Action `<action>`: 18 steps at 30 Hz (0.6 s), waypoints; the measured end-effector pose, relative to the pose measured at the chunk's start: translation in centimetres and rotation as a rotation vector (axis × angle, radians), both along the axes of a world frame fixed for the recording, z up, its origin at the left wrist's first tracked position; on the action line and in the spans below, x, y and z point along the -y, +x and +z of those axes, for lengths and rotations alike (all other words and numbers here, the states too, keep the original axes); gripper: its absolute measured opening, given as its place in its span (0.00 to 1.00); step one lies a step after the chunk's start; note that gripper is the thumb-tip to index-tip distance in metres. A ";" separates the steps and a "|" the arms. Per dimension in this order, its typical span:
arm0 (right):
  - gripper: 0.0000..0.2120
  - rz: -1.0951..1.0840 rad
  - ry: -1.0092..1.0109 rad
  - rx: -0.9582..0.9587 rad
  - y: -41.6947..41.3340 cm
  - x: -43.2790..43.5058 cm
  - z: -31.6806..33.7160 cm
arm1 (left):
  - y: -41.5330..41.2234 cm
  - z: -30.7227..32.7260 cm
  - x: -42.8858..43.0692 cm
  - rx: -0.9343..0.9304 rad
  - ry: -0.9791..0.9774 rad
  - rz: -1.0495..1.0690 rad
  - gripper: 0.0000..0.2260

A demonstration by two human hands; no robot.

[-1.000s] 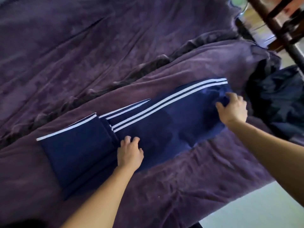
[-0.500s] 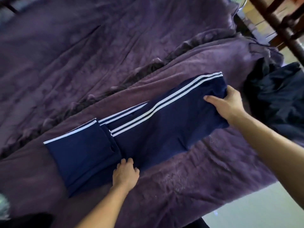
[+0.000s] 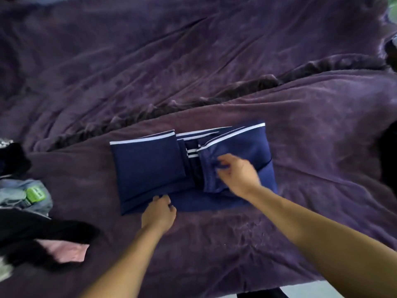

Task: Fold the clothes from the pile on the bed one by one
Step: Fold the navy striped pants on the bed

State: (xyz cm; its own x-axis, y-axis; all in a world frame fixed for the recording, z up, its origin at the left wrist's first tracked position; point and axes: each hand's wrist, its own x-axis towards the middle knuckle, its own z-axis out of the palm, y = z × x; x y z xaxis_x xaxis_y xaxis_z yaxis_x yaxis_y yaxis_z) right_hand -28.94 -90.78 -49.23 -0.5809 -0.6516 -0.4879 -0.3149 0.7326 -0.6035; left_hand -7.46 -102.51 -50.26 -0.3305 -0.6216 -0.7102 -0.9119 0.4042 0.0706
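- Head view showed the navy track trousers (image 3: 148, 168) lying across the near half of the bed (image 3: 322, 244), on a purple blanket (image 3: 193, 72).
- A second before, the garment had stretched out long to the right, with the right hand (image 3: 238, 175) at its far end. Now that end had been carried over and laid back toward the middle, so the piece was far shorter and nearly square.
- The right hand's grip looked clenched on a tuck of cloth on the turned-over flap, though motion blur softened the fingers.
- The left hand (image 3: 159, 214) had slid from the middle of the cloth to its near edge. Its fingers were bent with the tips on the hem, and I could not tell whether they pinched the fabric or only pressed it.
- By my reading, this garment was almost done: both ends were folded in, with one closing fold or a smoothing pass probably left.
- The fabric was smooth, thin and slightly shiny, with crisp white stripes (image 3: 141, 141) along the far edge. The left panel lay flat and sharp-cornered, while the right flap was still rumpled.
- The blanket was plush and creased, with a ridge running across behind the trousers.
- The pile (image 3: 32, 233) of dark, pink and grey cloth sat at the left, still to be folded.
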 end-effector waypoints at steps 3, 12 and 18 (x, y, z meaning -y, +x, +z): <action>0.20 -0.292 0.056 -0.172 -4.2 -2.9 -2.2 | 0.2 -1.6 1.0 -0.049 -0.182 -0.243 0.18; 0.25 -0.634 0.101 0.095 -7.1 -3.9 -8.5 | 0.5 -8.4 4.8 -0.143 -0.331 -0.427 0.09; 0.19 -0.638 -0.012 -0.041 -3.1 -2.2 -2.8 | 5.3 -6.3 4.2 -0.226 -0.081 -0.510 0.11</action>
